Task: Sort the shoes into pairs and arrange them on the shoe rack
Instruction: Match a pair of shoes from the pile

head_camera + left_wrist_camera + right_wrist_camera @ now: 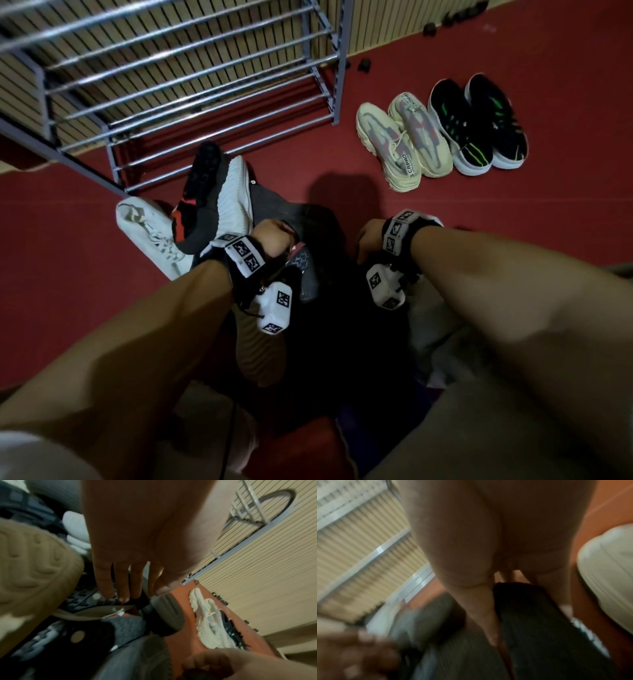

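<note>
Two hands: in the near pile, each on a dark shoe.
Left hand (274,236): fingers (123,582) together, tips pressing a dark shoe (96,601).
Right hand (368,240): thumb and fingers clamp a black shoe (539,622).
Risk: loose pile may topple; dim light may cause a mismatch.
Hidden: pile details blurred, dark.
Far right: cream pair (400,137), black pair (479,126) on floor.
Far left: rack (191,68), bare.

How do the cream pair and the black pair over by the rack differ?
The cream pair has pinkish-grey patterning and chunky cream soles; the black pair has green streaks and white soles. The cream pair lies nearer the shoe rack, the black pair farther right. Both stand side by side on the red floor.
</note>
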Demonstrator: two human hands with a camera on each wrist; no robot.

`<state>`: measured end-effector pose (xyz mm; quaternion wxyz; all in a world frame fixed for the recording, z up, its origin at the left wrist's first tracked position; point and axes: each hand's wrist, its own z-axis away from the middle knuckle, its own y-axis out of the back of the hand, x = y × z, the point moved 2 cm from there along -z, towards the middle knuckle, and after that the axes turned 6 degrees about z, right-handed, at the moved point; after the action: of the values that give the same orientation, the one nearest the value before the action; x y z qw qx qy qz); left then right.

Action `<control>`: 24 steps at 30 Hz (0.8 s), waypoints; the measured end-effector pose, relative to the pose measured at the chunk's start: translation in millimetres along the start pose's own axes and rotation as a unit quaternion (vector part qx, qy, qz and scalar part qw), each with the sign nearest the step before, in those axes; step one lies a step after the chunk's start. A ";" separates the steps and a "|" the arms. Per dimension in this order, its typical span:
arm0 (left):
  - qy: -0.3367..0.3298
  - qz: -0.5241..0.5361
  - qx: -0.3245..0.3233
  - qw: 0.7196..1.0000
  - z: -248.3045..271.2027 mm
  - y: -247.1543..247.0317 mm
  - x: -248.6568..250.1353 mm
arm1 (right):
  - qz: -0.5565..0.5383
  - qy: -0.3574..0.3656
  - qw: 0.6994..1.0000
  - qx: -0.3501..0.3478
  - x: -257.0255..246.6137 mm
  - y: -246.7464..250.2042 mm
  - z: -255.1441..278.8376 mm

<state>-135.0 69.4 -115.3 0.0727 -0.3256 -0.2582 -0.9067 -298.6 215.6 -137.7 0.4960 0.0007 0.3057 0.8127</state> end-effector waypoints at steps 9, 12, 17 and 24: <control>-0.041 0.086 -0.013 0.995 21.1 33.2 33.3 | -0.024 0.034 0.993 0.110 -53.5 112.6 62.1; -0.035 0.173 -0.007 0.984 40.1 48.4 54.3 | -0.104 0.084 0.976 0.172 -83.6 151.5 91.8; -0.076 0.250 0.082 0.962 54.7 87.4 78.7 | -0.363 0.167 0.871 0.284 -105.1 172.6 112.2; -0.034 0.390 0.138 0.910 62.8 130.4 78.4 | -0.547 0.134 0.760 0.323 -107.6 153.8 95.3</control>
<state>-122.1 -7.0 30.0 0.4557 -0.4174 -0.2358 -0.7500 -338.9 126.7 48.9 0.7807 -0.1155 0.5620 0.2475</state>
